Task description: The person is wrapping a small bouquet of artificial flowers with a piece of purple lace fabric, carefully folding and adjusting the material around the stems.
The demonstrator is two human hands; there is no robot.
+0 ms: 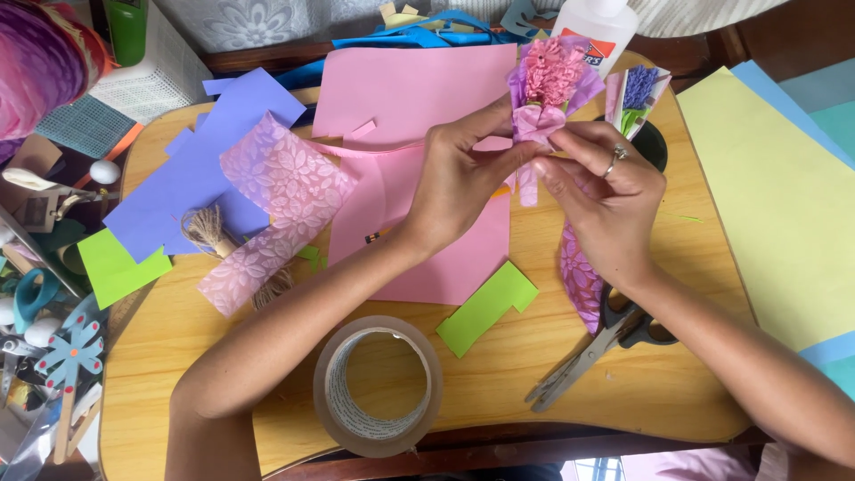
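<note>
My left hand (459, 178) and my right hand (606, 191) meet above the wooden lap table (205, 356) and both pinch a small paper flower bouquet (548, 85). The bouquet has a pink fringed flower wrapped in purple patterned paper, gathered at its narrow base between my fingertips. A thin pink paper strip (374, 149) trails left from the bouquet. My right hand wears a ring. A second small bouquet with a purple flower (639, 93) stands just beyond my right hand.
Pink paper sheets (410, 89), purple paper (196, 169), a patterned lilac strip (276, 209), twine (209, 233), green scraps (488, 307), a tape roll (377, 385), scissors (592, 347) and a glue bottle (597, 27) lie around. Yellow paper (775, 196) covers the right side. Craft clutter fills the left edge.
</note>
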